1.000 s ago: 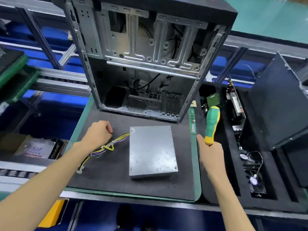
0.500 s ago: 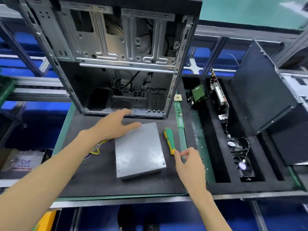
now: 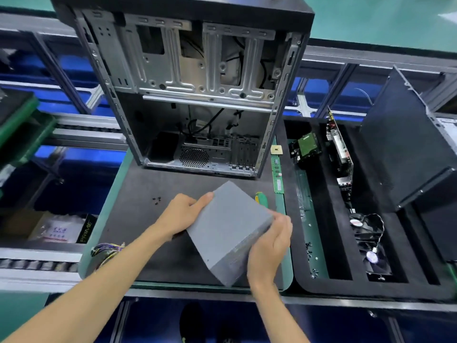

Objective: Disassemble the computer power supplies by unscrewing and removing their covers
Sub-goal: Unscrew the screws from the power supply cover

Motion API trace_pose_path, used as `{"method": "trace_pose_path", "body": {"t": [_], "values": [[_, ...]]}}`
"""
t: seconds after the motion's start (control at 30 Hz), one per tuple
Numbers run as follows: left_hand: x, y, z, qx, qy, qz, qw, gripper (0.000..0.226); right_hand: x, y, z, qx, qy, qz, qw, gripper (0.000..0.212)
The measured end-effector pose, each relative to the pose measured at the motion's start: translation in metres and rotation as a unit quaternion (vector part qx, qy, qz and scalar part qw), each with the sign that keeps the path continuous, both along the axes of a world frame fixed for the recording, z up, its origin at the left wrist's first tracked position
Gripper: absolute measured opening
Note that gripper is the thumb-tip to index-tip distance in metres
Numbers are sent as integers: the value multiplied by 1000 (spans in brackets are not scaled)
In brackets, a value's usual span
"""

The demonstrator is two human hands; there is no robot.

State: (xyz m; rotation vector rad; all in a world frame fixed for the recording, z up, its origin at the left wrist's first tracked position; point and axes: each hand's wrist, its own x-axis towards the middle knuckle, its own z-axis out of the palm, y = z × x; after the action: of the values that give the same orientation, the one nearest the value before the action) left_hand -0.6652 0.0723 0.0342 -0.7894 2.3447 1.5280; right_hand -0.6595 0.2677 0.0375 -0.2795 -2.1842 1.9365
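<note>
Power supply now lifted, tilted

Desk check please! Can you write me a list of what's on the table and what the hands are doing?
Surface: black mat, green-edged.
Job's things: grey power supply tilted up off the mat; green-yellow screwdriver lying behind it.
Clutter: loose screws; memory stick; foam tray holding boards and a fan.
Hands: left hand and right hand both grip the supply.
Cables: coloured wire bundle near the left forearm.
Surroundings: open computer case, blue bins.
</note>
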Motion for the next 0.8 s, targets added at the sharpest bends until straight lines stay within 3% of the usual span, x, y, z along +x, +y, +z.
{"method": "trace_pose_path", "body": {"t": [0.07, 0.13, 0.17, 0.23, 0.3, 0.37, 0.43, 0.5, 0.57, 0.67, 0.8], "values": [[7, 12, -5, 17, -20, 56, 998, 66, -44, -5, 27, 131, 22, 94, 987, 37], [11, 21, -7, -94, -30, 31, 995, 59, -79, -19, 46, 254, 15, 185, 949, 36], [11, 23, -5, -140, -17, 21, 990, 51, -89, -29, 51, 272, 16, 216, 938, 35], [10, 18, 12, -128, 52, 54, 989, 46, -92, -51, 62, 213, 26, 260, 941, 18], [7, 4, 37, 29, 89, 75, 993, 69, -82, -68, 66, 115, 46, 274, 954, 17], [10, -6, 55, 167, 63, 16, 984, 80, -73, -71, 59, 77, -8, 261, 962, 29], [12, -7, 57, 142, 29, -67, 987, 69, -65, -62, 47, 53, -158, 277, 946, 49], [12, -2, 49, 140, 10, -76, 987, 64, -58, -48, 36, -29, -265, 311, 912, 53], [13, -3, 41, 168, 15, -51, 984, 58, -57, -38, 26, -78, -250, 347, 901, 45], [15, -16, 37, 184, 31, -53, 981, 48, -65, -29, 24, -46, -203, 371, 905, 43], [22, -24, 40, 221, 37, -66, 972, 51, -66, -23, 25, -6, -184, 383, 905, 41]]}}
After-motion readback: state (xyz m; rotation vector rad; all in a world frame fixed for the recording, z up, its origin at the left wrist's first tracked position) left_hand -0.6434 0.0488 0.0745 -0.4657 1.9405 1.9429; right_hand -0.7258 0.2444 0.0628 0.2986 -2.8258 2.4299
